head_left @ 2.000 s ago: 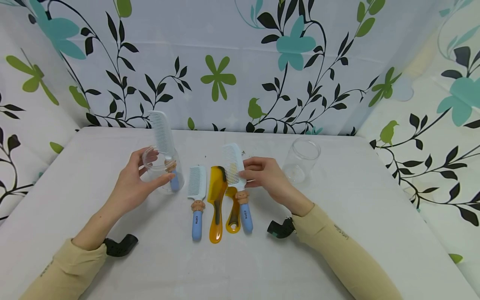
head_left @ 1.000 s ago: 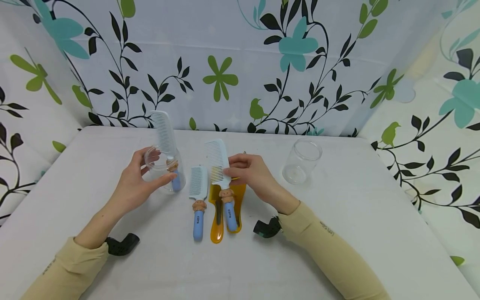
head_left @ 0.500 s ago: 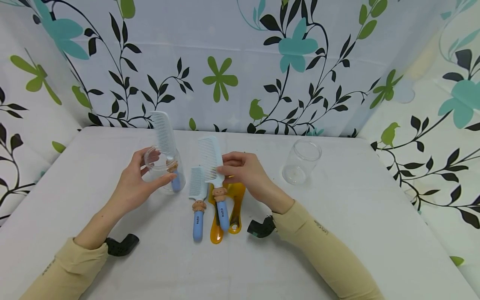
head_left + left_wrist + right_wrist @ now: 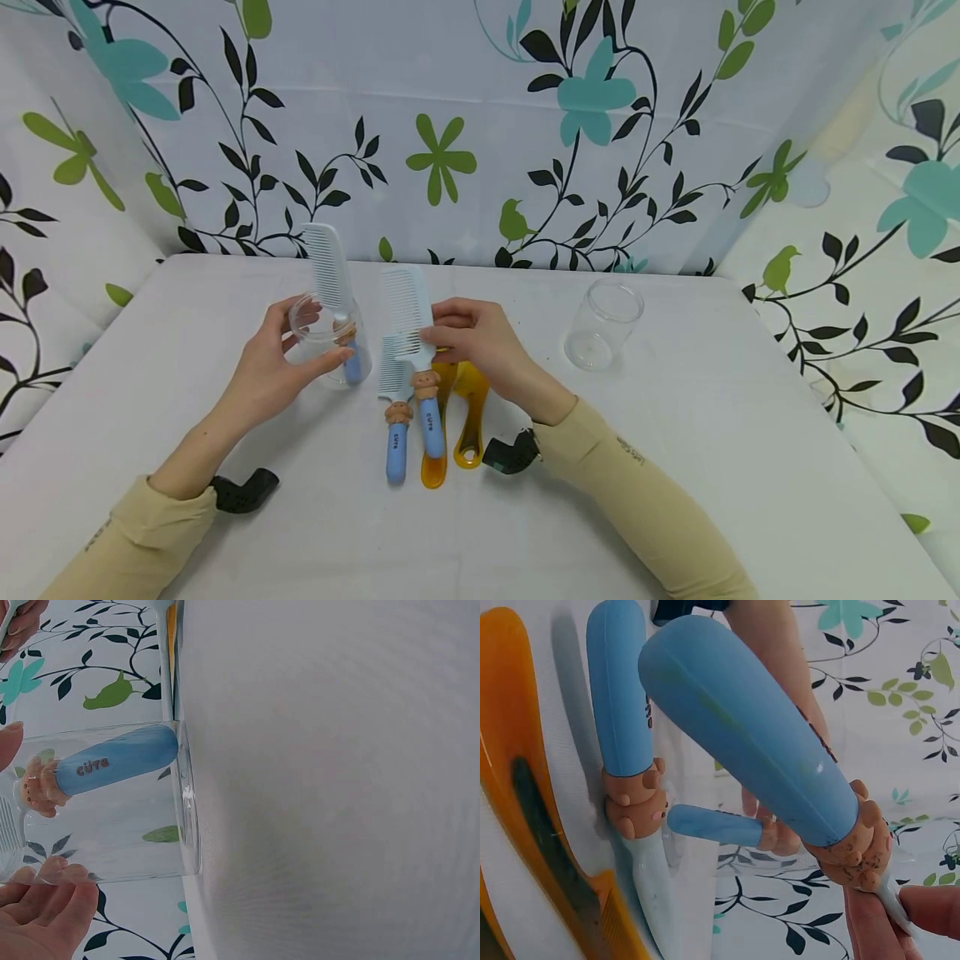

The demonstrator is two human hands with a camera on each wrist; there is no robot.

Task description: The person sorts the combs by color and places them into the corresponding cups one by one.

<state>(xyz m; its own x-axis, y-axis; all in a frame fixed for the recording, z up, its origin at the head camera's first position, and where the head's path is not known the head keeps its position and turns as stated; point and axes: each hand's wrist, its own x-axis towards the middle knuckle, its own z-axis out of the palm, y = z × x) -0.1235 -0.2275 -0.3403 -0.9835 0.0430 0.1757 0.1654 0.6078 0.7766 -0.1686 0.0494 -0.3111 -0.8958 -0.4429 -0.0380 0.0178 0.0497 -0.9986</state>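
One blue-handled comb (image 4: 424,379) in right grip (image 4: 483,343); clear jar (image 4: 112,817) in left grip (image 4: 264,371).

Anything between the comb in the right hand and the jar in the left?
Nothing upright stands between the held comb and the jar. A blue-handled comb lies on the table between them, but the held comb is raised above it. Another comb stands in the jar, taking part of its opening.

A leaf-printed backdrop (image 4: 450,92), apparently cloth, stands behind a white table (image 4: 405,533).
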